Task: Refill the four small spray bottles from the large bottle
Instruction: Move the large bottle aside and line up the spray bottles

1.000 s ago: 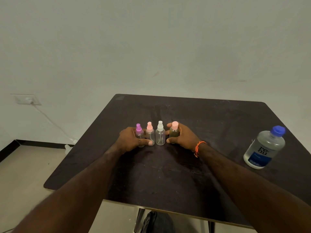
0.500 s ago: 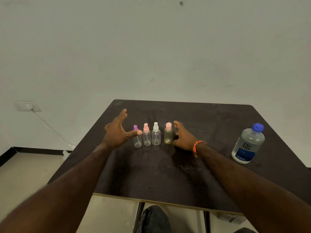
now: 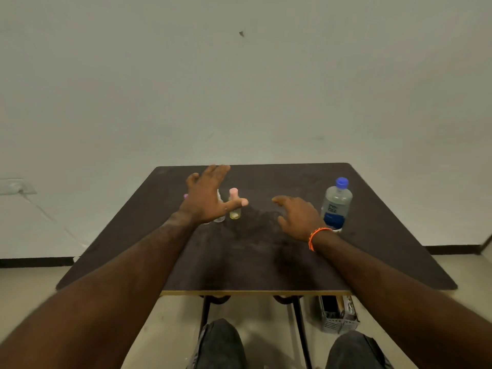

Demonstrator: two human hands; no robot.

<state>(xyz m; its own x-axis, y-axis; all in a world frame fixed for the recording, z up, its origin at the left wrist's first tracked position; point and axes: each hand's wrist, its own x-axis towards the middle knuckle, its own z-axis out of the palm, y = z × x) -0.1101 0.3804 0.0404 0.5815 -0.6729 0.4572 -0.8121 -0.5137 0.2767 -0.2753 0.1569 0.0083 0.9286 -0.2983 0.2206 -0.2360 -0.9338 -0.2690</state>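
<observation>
Two hands, left hand (image 3: pixel 206 199) and right hand (image 3: pixel 298 218), spread and holding nothing, mid-frame over dark table (image 3: pixel 253 262), pale wall (image 3: pixel 239 89) behind

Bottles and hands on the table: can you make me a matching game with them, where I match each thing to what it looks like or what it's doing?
Things:
1. large bottle
2. yellowish spray bottle
3. left hand
4. right hand

Descriptions:
A. pink cap
B. orange band at the wrist
C. blue cap and blue label
D. open, in front of the row of small bottles

Pairs: 1-C, 2-A, 3-D, 4-B
</observation>
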